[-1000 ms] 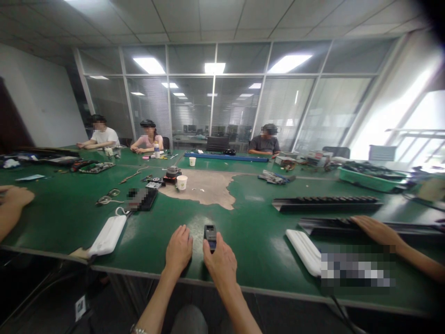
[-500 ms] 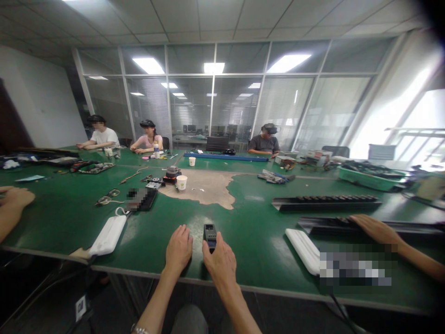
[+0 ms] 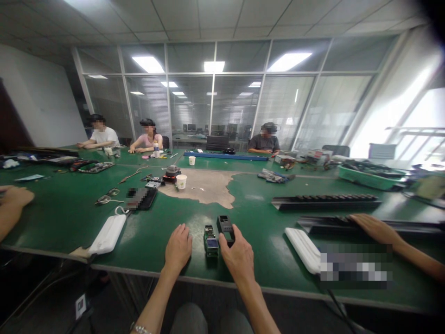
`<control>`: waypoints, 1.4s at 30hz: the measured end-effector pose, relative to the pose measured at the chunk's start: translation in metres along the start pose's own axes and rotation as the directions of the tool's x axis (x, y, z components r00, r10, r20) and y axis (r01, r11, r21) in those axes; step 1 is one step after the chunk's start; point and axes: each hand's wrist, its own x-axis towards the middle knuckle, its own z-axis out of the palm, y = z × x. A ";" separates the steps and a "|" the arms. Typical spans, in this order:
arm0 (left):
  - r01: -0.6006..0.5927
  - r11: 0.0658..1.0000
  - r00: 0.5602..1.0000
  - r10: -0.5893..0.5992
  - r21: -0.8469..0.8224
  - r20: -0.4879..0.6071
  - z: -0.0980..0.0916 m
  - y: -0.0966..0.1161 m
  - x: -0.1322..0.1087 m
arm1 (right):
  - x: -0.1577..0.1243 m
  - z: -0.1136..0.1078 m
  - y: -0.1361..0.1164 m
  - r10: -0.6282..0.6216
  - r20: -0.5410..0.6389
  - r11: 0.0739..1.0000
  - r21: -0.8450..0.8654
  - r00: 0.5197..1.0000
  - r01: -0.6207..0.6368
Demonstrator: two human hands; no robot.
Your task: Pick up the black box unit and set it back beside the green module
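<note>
My right hand (image 3: 239,253) grips a black plastic housing (image 3: 224,224) with cut-out openings, thumb on its left side and fingers on its right. Just left of it, on the green table, stands a small circuit board module (image 3: 210,241) with a dark blue screen on its upper face. To the left of that module my left hand (image 3: 178,247) rests on the tabletop, open and holding nothing, its fingers lying forward. It is apart from the module.
White power banks (image 3: 108,234) lie on the green table (image 3: 257,232) at left and right. Black rails (image 3: 327,202) are on the right, one under a neighbour's hand (image 3: 377,229). A paper cup (image 3: 181,181) stands ahead. People sit across the table.
My right hand has moved right with the black housing, lifting it off the circuit board module, which now shows uncovered between my hands. The left hand has stayed in place.
</note>
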 end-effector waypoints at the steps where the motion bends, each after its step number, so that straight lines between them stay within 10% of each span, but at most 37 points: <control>1: -0.001 1.000 1.000 0.001 -0.002 -0.002 0.001 -0.001 0.000 | -0.001 0.003 0.006 0.009 0.011 1.000 -0.013 1.000 -0.009; 13: -0.013 1.000 1.000 0.013 0.010 0.005 0.003 -0.003 0.000 | -0.009 0.029 0.036 0.007 0.039 0.995 -0.104 0.999 -0.003; 23: 0.002 1.000 1.000 -0.002 -0.001 0.012 0.002 -0.001 0.001 | -0.014 0.040 0.055 -0.155 -0.182 0.975 0.132 0.971 0.181; 42: 0.011 1.000 1.000 -0.012 -0.017 -0.016 0.006 -0.002 0.000 | -0.008 0.015 0.022 -0.144 -0.135 0.948 0.264 0.980 0.176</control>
